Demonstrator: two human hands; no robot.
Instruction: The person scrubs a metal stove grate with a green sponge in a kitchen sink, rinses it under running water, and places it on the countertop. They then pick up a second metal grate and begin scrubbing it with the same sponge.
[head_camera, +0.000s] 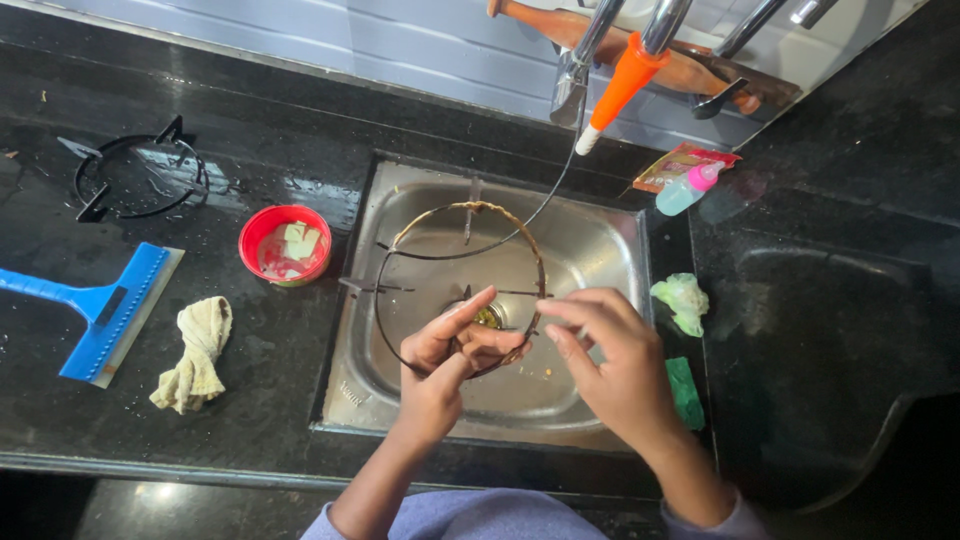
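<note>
Over a steel sink (600, 250) I hold a round metal stove pan support (455, 215), soapy along its far rim. My left hand (445, 365) grips its near edge, thumb and fingers wrapped round the ring. My right hand (610, 365) pinches the ring's right side next to the left hand's fingertips. A thin stream of water runs down from the tap with an orange nozzle (625, 80) toward the ring. The drain (488, 316) shows through the ring.
On the black counter left of the sink lie a red bowl of soap (285, 245), a crumpled cloth (195, 355), a blue squeegee (105, 310) and another pan support (135, 180). Right of the sink lie a green scrubber (684, 392), a pale scrub pad (682, 300) and a small bottle (688, 188).
</note>
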